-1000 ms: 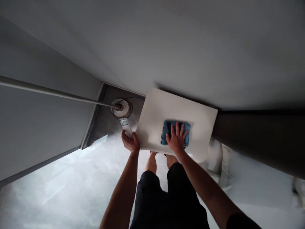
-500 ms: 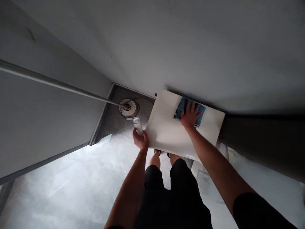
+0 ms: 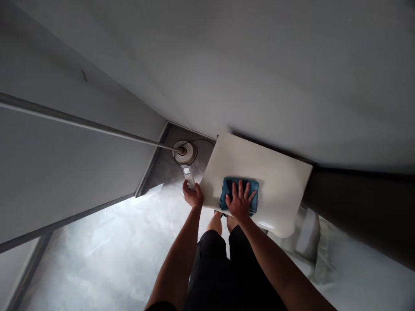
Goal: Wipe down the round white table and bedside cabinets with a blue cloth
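Beneath my right hand point(image 3: 240, 203) a folded blue cloth point(image 3: 227, 190) lies flat on a pale table top point(image 3: 275, 177). The fingers of that hand are spread and press the cloth down near the table's front edge. My left hand point(image 3: 193, 195) is beside the table's left edge, wrapped round a slim white remote control point(image 3: 187, 173). The remote's small screen points up and away from me.
A round stand base point(image 3: 184, 152) with a dark cable sits on the floor in the corner. Its long pole point(image 3: 97, 126) slants up to the left. Walls rise behind and left of the table. A pale bag-like item point(image 3: 311, 242) is at the right below the table.
My right hand has slid the cloth from the back of the table top toward the front edge and leftward. My left hand keeps hold of the remote. The view has shifted slightly.
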The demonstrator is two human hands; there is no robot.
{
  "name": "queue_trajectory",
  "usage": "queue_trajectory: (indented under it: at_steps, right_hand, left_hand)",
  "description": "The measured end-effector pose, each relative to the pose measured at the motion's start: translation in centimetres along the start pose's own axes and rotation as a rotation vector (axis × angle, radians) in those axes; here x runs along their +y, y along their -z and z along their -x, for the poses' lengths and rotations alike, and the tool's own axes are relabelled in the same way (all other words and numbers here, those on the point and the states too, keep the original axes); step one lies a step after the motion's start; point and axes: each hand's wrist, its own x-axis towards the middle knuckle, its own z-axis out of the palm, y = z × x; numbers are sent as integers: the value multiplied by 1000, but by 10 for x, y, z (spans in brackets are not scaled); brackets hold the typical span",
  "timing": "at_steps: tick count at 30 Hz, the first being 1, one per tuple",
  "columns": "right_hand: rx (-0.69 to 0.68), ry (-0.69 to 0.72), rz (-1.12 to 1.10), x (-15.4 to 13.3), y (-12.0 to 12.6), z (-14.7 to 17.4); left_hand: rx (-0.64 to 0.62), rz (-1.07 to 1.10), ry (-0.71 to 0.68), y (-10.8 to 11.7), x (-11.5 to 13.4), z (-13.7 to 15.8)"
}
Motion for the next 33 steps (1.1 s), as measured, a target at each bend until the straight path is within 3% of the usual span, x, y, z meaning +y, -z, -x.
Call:
queue_trajectory:
  at_steps: [4, 8, 10, 12, 14, 16, 22, 24, 25, 28, 33]
  right_hand:
    - [12, -81, 26, 1, 34, -107]
    - [82, -94, 49, 10, 53, -203]
    - [112, -96, 54, 12, 55, -229]
    - [133, -111, 47, 10, 54, -235]
    - [149, -145, 31, -1, 48, -216]
    - [140, -146, 17, -21, 36, -173]
    - [-20, 52, 5, -97, -26, 14]
    - [-45, 69, -9, -109, -36, 38]
    - [-50, 68, -17, -111, -36, 34]
    - [-47, 22, -30, -106, -16, -30]
    - [39, -143, 7, -91, 28, -198]
  left_hand:
    - [44, -15, 33, -2, 4, 1]
    - [57, -7, 11, -4, 1, 1]
    - [57, -4, 13, -4, -1, 1]
    - [55, -2, 14, -4, -2, 2]
    - [42, -2, 6, -3, -3, 2]
    - [13, 2, -9, -1, -3, 2]
    - [-133, 93, -52, 17, -10, -14]
    - [-172, 130, -64, 32, -22, -23]
    - [-188, 136, -68, 42, -32, -28]
    - [-249, 88, -61, 79, -74, -41]
    - [-306, -134, -31, 144, -163, -45]
